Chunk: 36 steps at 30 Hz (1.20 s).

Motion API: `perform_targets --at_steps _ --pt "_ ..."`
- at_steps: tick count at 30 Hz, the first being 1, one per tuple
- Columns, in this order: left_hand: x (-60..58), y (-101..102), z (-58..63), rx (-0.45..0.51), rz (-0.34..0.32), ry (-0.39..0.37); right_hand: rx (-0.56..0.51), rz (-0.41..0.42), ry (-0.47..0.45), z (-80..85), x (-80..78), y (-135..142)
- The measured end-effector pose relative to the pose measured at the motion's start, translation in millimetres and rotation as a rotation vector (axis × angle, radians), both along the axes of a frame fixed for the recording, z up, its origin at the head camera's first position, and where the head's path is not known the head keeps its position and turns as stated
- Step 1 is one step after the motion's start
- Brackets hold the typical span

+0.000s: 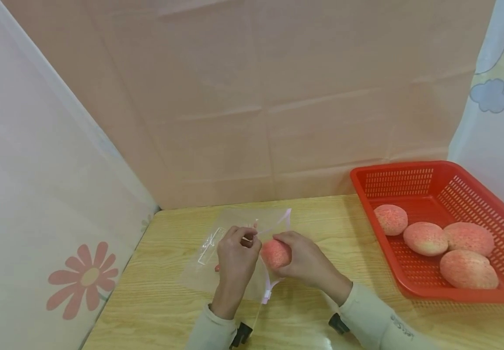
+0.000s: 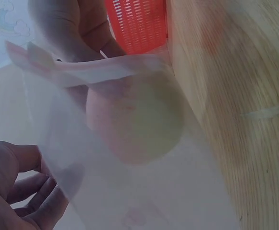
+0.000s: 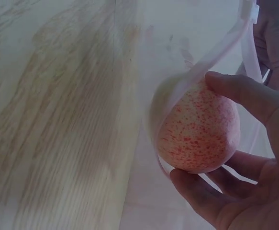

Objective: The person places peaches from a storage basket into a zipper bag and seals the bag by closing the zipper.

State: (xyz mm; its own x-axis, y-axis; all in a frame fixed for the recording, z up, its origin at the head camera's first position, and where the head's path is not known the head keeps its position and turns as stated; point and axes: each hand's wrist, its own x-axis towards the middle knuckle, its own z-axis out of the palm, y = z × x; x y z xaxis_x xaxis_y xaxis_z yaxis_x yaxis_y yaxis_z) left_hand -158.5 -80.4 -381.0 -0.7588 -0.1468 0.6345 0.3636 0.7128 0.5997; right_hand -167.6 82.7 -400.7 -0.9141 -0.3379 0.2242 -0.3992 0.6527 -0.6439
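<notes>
My right hand grips a pink speckled peach between thumb and fingers. Part of that peach is inside the mouth of a translucent zip bag, as the right wrist view shows. Pink zip strips edge the mouth, with a slider at the near end. My left hand pinches the upper side of the bag near its mouth. In the left wrist view, the left fingers hold the film at the bag's edge, and the peach shows through the plastic.
A red plastic basket stands at the right on the wood-grain table, with several peaches in it. Cloth screens rise behind the table and at both sides. Dark wrist-camera parts sit near the sleeves.
</notes>
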Motion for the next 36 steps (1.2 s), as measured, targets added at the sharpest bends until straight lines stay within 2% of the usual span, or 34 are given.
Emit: perform_targets --at_steps 15,25,36 --pt "4.0 -3 -3.2 0.025 -0.035 -0.018 0.059 -0.033 -0.07 -10.2 -5.9 -7" --pt "5.1 -4 -2.4 0.039 -0.043 -0.033 0.094 -0.005 -0.049 -17.2 -8.5 -15" --pt "3.7 -2 -3.5 0.053 -0.048 -0.039 0.06 -0.053 -0.044 -25.2 -8.7 -11"
